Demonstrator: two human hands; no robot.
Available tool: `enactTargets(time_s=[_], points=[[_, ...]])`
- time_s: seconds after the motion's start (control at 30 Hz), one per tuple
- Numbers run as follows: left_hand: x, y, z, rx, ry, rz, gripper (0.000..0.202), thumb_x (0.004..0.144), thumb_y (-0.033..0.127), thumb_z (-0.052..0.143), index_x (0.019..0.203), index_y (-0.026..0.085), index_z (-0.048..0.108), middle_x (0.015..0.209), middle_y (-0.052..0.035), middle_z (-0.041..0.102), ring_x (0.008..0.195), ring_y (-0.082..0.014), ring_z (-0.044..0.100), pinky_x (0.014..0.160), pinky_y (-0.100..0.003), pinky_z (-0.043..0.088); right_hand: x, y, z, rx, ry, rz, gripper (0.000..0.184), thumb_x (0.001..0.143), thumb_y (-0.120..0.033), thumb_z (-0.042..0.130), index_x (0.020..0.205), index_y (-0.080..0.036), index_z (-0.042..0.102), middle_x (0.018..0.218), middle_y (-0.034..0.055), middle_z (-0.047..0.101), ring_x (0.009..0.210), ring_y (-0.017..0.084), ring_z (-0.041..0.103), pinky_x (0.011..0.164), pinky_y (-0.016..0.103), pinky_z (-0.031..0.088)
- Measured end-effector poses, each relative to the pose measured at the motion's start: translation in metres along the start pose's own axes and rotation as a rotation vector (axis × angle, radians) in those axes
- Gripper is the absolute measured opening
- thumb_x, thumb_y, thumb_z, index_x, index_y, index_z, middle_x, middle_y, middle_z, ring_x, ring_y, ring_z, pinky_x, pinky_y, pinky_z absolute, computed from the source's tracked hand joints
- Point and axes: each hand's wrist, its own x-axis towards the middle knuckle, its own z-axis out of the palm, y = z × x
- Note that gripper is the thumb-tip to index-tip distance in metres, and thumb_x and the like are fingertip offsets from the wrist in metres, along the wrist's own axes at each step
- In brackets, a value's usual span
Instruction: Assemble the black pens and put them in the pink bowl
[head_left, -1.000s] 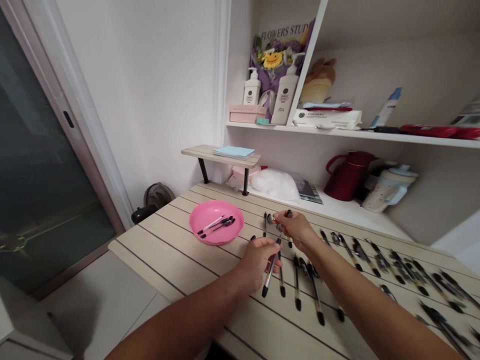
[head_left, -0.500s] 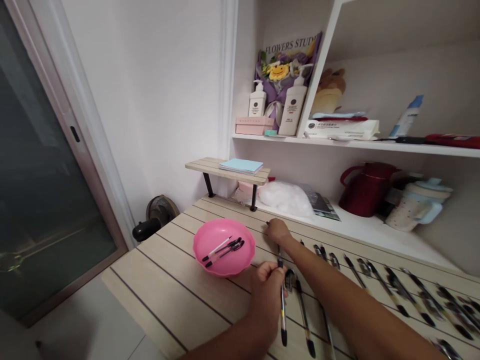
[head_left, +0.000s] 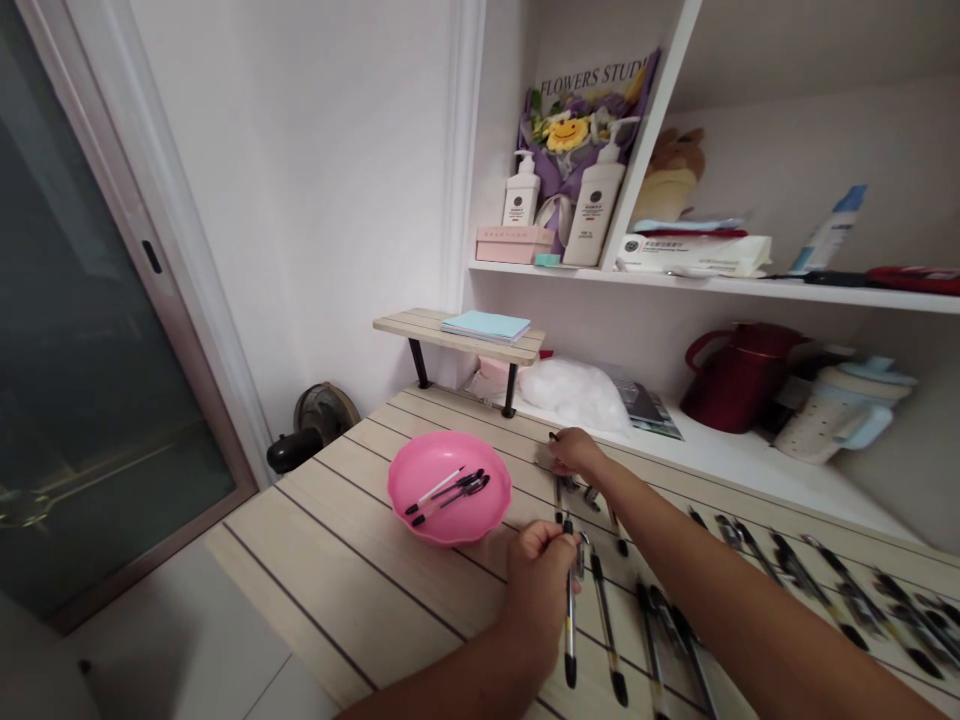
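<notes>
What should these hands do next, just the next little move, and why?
Probably the right hand should lift the small dark piece at its fingertips and carry it back to the slim black-and-clear plastic pen that the left hand grips. The right hand is stretched out over that piece, while the left hand holds the pen nearer the body.

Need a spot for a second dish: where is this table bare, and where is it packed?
Bare: the near-left corner of the table, between the pink bowl and the front edge, and the strip between the bowl and the small riser shelf. Crowded: from the left hand, shut on a pen, rightward, more pens lie in rows.
</notes>
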Motion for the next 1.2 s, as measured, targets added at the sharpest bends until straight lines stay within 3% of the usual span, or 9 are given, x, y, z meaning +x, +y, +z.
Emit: enactTargets(time_s=[0.17, 0.43, 0.63, 0.77, 0.87, 0.9, 0.97, 1.03, 1.2], points=[[0.001, -0.001, 0.000, 0.015, 0.006, 0.006, 0.017, 0.064, 0.033, 0.058, 0.063, 0.016, 0.055, 0.042, 0.0058, 0.040, 0.038, -0.0054, 0.034, 0.040, -0.018, 0.023, -0.011, -0.002, -0.002, -0.126, 0.046, 0.052, 0.023, 0.072, -0.030, 0.060, 0.084, -0.012, 0.066, 0.095, 0.0162, 0.065, 0.094, 0.029, 0.060, 0.071, 0.033, 0.046], [0.002, 0.001, -0.001, 0.008, 0.008, 0.001, 0.018, 0.063, 0.032, 0.060, 0.061, 0.016, 0.054, 0.041, 0.0064, 0.039, 0.037, -0.0045, 0.030, 0.040, -0.018, 0.023, -0.024, -0.013, 0.009, -0.164, 0.045, 0.072, 0.030, 0.071, -0.025, 0.054, 0.094, -0.009, 0.064, 0.103, 0.0207, 0.064, 0.099, 0.029, 0.059, 0.074, 0.031, 0.044], [0.007, 0.000, -0.003, -0.051, -0.013, 0.038, 0.020, 0.061, 0.033, 0.063, 0.063, 0.016, 0.053, 0.046, 0.0056, 0.041, 0.041, -0.0053, 0.034, 0.043, -0.018, 0.027, -0.039, -0.020, -0.017, -0.103, -0.026, 0.042, 0.030, 0.077, -0.027, 0.045, 0.093, -0.009, 0.063, 0.110, 0.0235, 0.060, 0.100, 0.028, 0.058, 0.071, 0.031, 0.045], [0.008, 0.004, -0.006, -0.051, 0.002, 0.110, 0.022, 0.062, 0.035, 0.062, 0.062, 0.015, 0.053, 0.048, 0.0049, 0.041, 0.042, -0.0052, 0.032, 0.042, -0.018, 0.024, -0.088, -0.009, -0.034, 0.019, -0.291, -0.034, 0.022, 0.073, -0.024, 0.046, 0.076, -0.013, 0.065, 0.077, 0.0129, 0.069, 0.065, 0.018, 0.065, 0.051, 0.022, 0.043], [0.008, 0.007, -0.006, -0.024, 0.050, 0.175, 0.022, 0.063, 0.035, 0.061, 0.063, 0.015, 0.054, 0.047, 0.0051, 0.040, 0.042, -0.0049, 0.030, 0.042, -0.018, 0.024, -0.135, 0.006, -0.035, 0.414, -0.763, -0.137, 0.021, 0.066, -0.021, 0.051, 0.084, -0.017, 0.062, 0.074, 0.0040, 0.068, 0.056, 0.012, 0.061, 0.043, 0.017, 0.037], [0.008, 0.007, -0.006, -0.023, 0.061, 0.191, 0.021, 0.063, 0.035, 0.061, 0.064, 0.015, 0.055, 0.047, 0.0052, 0.040, 0.042, -0.0048, 0.031, 0.042, -0.018, 0.025, -0.149, 0.011, -0.033, 0.531, -0.832, -0.157, 0.021, 0.065, -0.021, 0.054, 0.084, -0.017, 0.061, 0.074, 0.0024, 0.067, 0.056, 0.010, 0.060, 0.042, 0.016, 0.036], [0.008, 0.007, -0.007, -0.020, 0.080, 0.206, 0.021, 0.063, 0.035, 0.061, 0.067, 0.014, 0.057, 0.047, 0.0056, 0.040, 0.041, -0.0046, 0.031, 0.043, -0.018, 0.026, -0.169, 0.015, -0.027, 0.683, -0.804, -0.188, 0.016, 0.063, -0.023, 0.060, 0.078, -0.016, 0.059, 0.067, -0.0011, 0.062, 0.052, 0.008, 0.056, 0.041, 0.015, 0.032], [0.009, 0.008, -0.007, -0.025, 0.098, 0.213, 0.022, 0.063, 0.035, 0.062, 0.070, 0.014, 0.058, 0.048, 0.0055, 0.041, 0.042, -0.0047, 0.032, 0.043, -0.018, 0.028, -0.178, 0.014, -0.019, 0.746, -0.674, -0.191, 0.013, 0.062, -0.023, 0.063, 0.069, -0.016, 0.055, 0.057, -0.0045, 0.055, 0.046, 0.005, 0.049, 0.039, 0.014, 0.028], [0.012, 0.011, -0.011, -0.062, 0.186, 0.248, 0.028, 0.064, 0.031, 0.061, 0.088, 0.015, 0.058, 0.060, 0.0032, 0.048, 0.048, -0.0064, 0.041, 0.048, -0.018, 0.035, -0.155, 0.004, -0.008, 0.715, -0.352, -0.175, 0.008, 0.068, -0.024, 0.054, 0.067, -0.016, 0.052, 0.047, -0.0057, 0.050, 0.040, 0.006, 0.041, 0.039, 0.017, 0.028]])
